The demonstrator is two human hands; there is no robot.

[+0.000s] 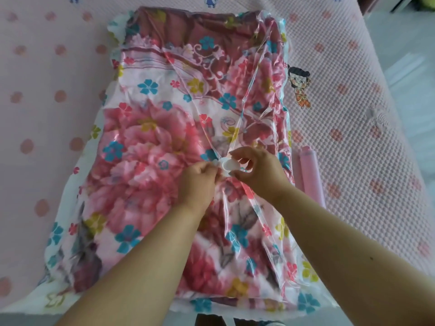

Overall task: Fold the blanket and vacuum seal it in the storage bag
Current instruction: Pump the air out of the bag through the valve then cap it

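Observation:
A folded blanket with big pink flowers lies inside a clear storage bag printed with small blue, yellow and pink flowers. The bag fills the middle of the bed. A white round valve cap sits on top of the bag, right of its middle. My left hand pinches the valve's left side and the plastic there. My right hand holds the cap from the right with curled fingers. The plastic is pulled into taut creases running up from the valve.
A pink hand pump lies on the bed just right of the bag. The bed sheet is pink with dots and a cartoon figure. The bed's right edge and the floor show at the far right.

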